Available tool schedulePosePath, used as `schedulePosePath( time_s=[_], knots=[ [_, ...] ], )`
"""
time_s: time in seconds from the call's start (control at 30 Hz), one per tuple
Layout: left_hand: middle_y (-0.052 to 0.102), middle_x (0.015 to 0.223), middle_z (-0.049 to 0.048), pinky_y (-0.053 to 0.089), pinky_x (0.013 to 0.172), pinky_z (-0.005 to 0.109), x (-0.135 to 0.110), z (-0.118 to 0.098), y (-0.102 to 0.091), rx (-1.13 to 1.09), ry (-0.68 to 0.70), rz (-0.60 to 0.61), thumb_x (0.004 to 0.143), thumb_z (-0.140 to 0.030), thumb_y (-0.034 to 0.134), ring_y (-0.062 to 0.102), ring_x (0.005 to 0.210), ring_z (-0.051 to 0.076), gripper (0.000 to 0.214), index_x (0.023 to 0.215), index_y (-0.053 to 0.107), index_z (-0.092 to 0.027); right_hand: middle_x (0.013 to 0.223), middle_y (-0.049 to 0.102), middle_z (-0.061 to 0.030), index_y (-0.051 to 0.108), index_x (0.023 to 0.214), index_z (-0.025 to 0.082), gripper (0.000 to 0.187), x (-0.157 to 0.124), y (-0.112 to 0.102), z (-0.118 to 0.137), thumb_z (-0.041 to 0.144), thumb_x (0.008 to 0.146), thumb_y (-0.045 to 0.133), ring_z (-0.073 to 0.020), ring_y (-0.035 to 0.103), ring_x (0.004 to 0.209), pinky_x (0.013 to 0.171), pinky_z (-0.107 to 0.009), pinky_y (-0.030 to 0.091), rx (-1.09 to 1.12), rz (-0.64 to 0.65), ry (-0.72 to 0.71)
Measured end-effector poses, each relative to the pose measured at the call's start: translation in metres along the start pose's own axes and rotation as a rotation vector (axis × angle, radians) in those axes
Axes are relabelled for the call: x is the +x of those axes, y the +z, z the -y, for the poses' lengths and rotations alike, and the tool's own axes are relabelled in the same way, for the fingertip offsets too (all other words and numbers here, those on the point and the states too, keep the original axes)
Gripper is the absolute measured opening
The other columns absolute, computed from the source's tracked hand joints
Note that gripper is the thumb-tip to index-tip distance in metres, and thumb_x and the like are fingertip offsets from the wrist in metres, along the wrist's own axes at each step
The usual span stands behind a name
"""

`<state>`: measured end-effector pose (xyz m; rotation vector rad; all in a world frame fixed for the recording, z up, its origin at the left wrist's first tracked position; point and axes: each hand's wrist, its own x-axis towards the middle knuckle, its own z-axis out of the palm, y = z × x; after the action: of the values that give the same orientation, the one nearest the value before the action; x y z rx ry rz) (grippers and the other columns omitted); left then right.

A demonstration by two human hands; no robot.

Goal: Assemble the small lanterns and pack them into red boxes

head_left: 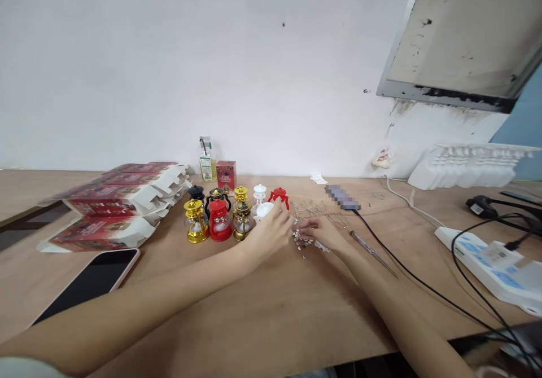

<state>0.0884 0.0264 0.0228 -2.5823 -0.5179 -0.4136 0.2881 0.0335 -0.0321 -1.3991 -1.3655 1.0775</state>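
My left hand (273,232) has its fingers curled at a white lantern (265,210), whose pale round end points left. Most of that lantern is hidden behind the hand. My right hand (324,233) is lowered to a scatter of small white pieces (300,241), fingertips pinched together among them; what they grip is too small to make out. Left of my hands stand a gold lantern (196,223), a red lantern (220,223) and a bronze one (243,223). Behind them is a second row, with another red lantern (279,196) at its right end.
Thin wire handles (311,207) lie beyond my right hand, near a blurred-out flat object (342,197) with a black cable. A screwdriver (372,253) lies to the right, and a power strip (486,262) farther over. Red boxes (114,197) and a phone (91,282) occupy the left.
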Motion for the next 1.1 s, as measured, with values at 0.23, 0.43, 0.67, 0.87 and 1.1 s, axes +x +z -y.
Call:
schedulePosePath(
  time_s=[0.23, 0.43, 0.67, 0.87, 1.1],
  knots=[
    [0.067, 0.1, 0.0102, 0.033, 0.103, 0.061, 0.011, -0.013, 0.053, -0.019, -0.011, 0.009, 0.062, 0.005, 0.059, 0.052, 0.114, 0.037, 0.041, 0.087, 0.074, -0.024, 0.066, 0.071, -0.0037, 0.068, 0.068, 0.015, 0.017, -0.007, 0.006, 0.006, 0.004, 0.064, 0.055, -0.0178, 0.065, 0.065, 0.064, -0.027, 0.049, -0.378, -0.14, -0.126],
    [0.067, 0.105, 0.0103, 0.032, 0.099, 0.067, 0.006, -0.005, 0.075, -0.024, -0.089, -0.008, 0.062, 0.0, 0.055, 0.043, 0.125, 0.038, 0.05, 0.102, 0.07, -0.026, 0.071, 0.072, -0.0058, 0.067, 0.071, 0.016, 0.02, -0.014, 0.011, 0.011, 0.002, 0.068, 0.053, -0.0182, 0.066, 0.069, 0.064, -0.026, 0.045, -0.591, -0.182, -0.189],
    [0.069, 0.102, 0.0052, 0.032, 0.105, 0.059, 0.001, -0.002, 0.075, -0.081, -0.052, -0.016, 0.064, -0.001, 0.058, 0.051, 0.119, 0.031, 0.046, 0.098, 0.07, -0.03, 0.068, 0.071, -0.0036, 0.067, 0.071, 0.018, 0.019, -0.008, 0.014, -0.001, 0.002, 0.07, 0.056, -0.0166, 0.065, 0.067, 0.063, -0.023, 0.043, -0.72, -0.143, -0.244],
    [0.066, 0.11, 0.0116, 0.042, 0.1, 0.044, -0.039, -0.036, 0.057, -0.094, 0.125, -0.013, 0.082, -0.008, 0.054, 0.058, 0.108, 0.024, 0.026, 0.105, 0.063, -0.016, 0.078, 0.071, -0.0054, 0.066, 0.083, 0.019, 0.013, -0.009, 0.017, -0.003, 0.011, 0.077, 0.057, -0.0184, 0.065, 0.073, 0.069, -0.027, 0.045, -0.736, -0.207, -0.315],
    [0.061, 0.12, 0.0078, 0.047, 0.095, 0.035, -0.076, -0.033, 0.04, -0.518, -0.171, 0.047, 0.083, -0.011, 0.047, 0.056, 0.111, 0.021, 0.032, 0.114, 0.055, -0.018, 0.117, 0.054, -0.0163, 0.041, 0.121, 0.015, 0.045, -0.008, 0.021, 0.016, 0.038, 0.085, 0.053, -0.0178, 0.06, 0.07, 0.067, -0.035, 0.05, -0.472, -0.574, -0.542]
  ],
)
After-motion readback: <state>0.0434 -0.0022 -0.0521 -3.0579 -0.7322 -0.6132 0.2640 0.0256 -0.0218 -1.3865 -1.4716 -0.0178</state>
